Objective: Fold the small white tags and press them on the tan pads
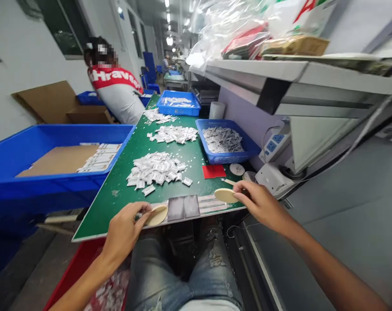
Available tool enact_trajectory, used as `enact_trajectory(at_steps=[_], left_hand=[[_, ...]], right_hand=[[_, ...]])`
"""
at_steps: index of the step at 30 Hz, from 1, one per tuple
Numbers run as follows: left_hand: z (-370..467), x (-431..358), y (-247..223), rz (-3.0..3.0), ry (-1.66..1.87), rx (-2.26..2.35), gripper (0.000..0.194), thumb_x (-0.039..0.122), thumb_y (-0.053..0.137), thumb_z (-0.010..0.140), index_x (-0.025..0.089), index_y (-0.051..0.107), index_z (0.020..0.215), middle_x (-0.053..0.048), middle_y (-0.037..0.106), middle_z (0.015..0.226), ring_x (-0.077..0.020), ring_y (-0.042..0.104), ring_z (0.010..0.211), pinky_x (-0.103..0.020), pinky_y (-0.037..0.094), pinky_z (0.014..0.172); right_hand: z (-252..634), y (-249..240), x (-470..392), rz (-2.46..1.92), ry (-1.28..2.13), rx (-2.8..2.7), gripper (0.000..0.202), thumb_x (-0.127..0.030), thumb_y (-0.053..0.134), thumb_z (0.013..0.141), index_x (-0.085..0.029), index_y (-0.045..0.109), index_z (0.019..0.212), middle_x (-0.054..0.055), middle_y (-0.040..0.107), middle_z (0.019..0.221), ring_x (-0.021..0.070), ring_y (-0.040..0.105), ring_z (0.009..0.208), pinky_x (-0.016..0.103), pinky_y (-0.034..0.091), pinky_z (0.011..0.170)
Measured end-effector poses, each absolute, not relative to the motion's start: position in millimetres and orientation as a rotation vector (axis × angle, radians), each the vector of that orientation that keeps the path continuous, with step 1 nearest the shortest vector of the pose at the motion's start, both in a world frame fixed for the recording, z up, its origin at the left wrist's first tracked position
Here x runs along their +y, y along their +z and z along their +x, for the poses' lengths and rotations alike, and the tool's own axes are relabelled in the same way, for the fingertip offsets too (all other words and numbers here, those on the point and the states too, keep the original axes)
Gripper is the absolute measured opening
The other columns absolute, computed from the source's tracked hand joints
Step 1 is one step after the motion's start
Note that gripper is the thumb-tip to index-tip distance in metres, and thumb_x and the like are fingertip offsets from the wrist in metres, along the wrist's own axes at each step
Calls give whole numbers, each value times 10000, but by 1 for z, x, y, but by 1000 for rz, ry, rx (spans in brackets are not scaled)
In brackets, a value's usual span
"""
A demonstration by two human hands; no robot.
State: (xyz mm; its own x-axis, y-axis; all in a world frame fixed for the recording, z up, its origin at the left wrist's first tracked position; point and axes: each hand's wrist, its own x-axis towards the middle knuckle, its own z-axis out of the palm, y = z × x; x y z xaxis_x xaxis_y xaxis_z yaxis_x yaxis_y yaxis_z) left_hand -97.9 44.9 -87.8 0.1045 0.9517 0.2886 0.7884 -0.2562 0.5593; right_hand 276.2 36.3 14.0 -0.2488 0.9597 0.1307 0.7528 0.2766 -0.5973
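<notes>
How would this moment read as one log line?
left hand: holds cream disc; right hand: holds second cream disc; between: dark squares; beyond: heaped white pieces

beige discs [157, 215]: edges partly hidden | large blue bin [63, 185]: cut off left | far person [165, 64]: blurred

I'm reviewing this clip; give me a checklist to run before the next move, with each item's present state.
1. Left hand has a grip on the left disc: ok, thumb and fingers at its edge.
2. Right hand has a grip on the right disc: ok, held at its edge.
3. Dark squares uncovered: ok, they lie between the two discs.
4. White pieces all in containers: not ok, many lie loose in piles on the table.
5. Undersides of both discs clean: cannot tell, hidden from this view.
</notes>
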Motion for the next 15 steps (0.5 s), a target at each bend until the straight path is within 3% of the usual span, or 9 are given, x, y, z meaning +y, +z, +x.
enact_trajectory(at_steps=[5, 8, 12, 15], left_hand=[[-114, 31, -43, 1943, 1460, 2016, 182, 364, 618, 886, 194, 678, 915, -19, 686, 946, -191, 623, 883, -310, 453, 833], [-130, 20, -21, 1712, 1590, 2171, 237, 408, 686, 840, 179, 662, 895, 13, 647, 834, -142, 580, 754, -276, 446, 745], [-141, -18, -52, 1226, 1699, 1811, 323, 421, 747, 772, 180, 622, 945, 5, 626, 850, -122, 581, 733, -241, 472, 694], [-148, -67, -103, 696, 1772, 1494, 420, 541, 613, 849, 183, 611, 1068, -63, 671, 1031, -178, 635, 883, -287, 519, 754]], right_hand=[[256, -8, 4, -1452, 930, -1938, 127, -318, 540, 938, -212, 584, 883, -24, 529, 749, 131, 460, 654, 250, 346, 601], [196, -34, 6, -1211, 1207, -1790, 138, -344, 602, 905, -208, 590, 885, -23, 538, 772, 126, 475, 681, 242, 373, 619], [74, -74, 14, -948, 1503, -1457, 196, -373, 645, 854, -201, 569, 907, -25, 572, 808, 103, 493, 641, 226, 409, 594], [-12, -114, 7, -924, 1572, -1503, 172, -338, 599, 857, -186, 573, 933, -9, 602, 852, 110, 533, 700, 231, 451, 644]])
